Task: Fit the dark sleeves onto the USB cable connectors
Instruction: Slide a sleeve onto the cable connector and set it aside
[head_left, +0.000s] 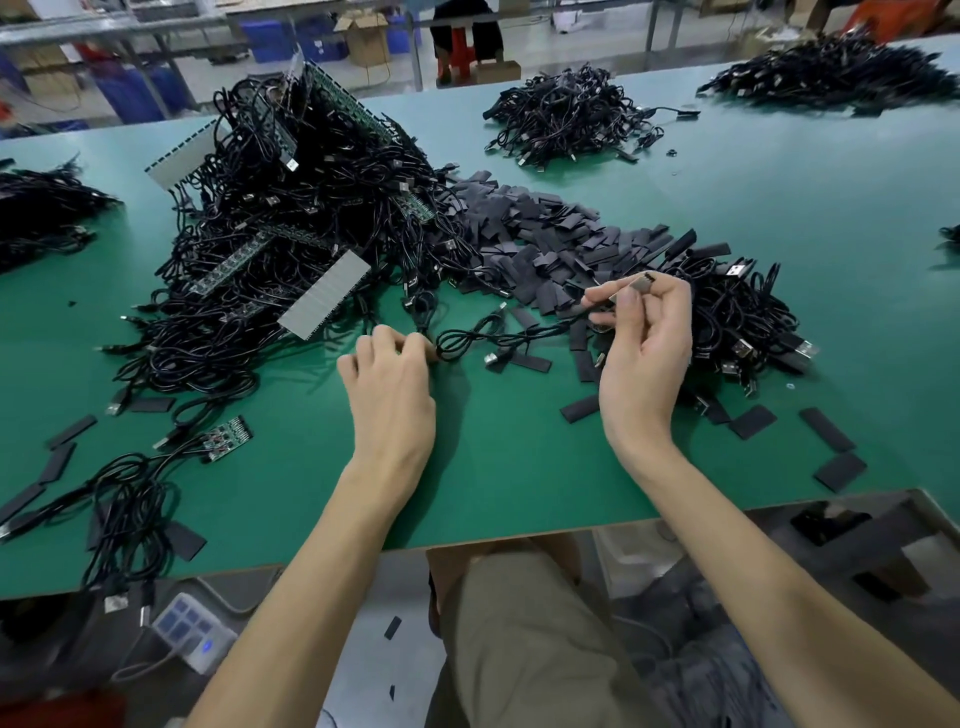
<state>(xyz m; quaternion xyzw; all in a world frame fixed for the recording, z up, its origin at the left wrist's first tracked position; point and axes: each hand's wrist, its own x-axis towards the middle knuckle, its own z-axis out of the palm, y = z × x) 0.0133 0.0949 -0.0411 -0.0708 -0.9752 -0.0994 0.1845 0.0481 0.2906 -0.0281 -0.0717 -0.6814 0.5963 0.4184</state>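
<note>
My right hand is raised over the green table and pinches a USB connector, its metal end pointing up and right. The black cable runs from it leftward across the table in a loose coil. At the coil's left end my left hand rests on the table, its fingertips gripping the cable. A heap of flat dark sleeves lies just beyond both hands. A big tangle of USB cables with circuit strips fills the left.
A second cable pile sits right of my right hand. Loose sleeves lie scattered near the front edge on both sides. More cable heaps lie at the far side. The table's front edge runs just above my lap.
</note>
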